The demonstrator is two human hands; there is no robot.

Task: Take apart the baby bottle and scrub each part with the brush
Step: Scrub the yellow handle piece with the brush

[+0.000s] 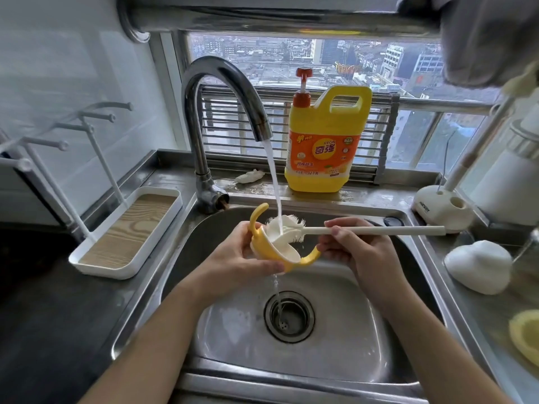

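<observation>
My left hand (236, 258) grips a yellow bottle collar (264, 247) with two curved handles, held tilted over the sink under the running water. My right hand (353, 246) holds the long white handle of a bottle brush (370, 230). The white bristle head of the brush sits inside the collar's white inner cup, where the water stream lands. A white domed bottle part (478, 265) rests on the counter at the right. Another yellow piece (526, 336) lies at the right edge, partly cut off.
The steel sink (350, 354) has its drain (288, 316) straight below the hands. The chrome tap (221, 112) runs water. A yellow detergent jug (323, 141) stands behind the sink. A white drying rack tray (125, 234) sits left, a white brush stand (443, 208) right.
</observation>
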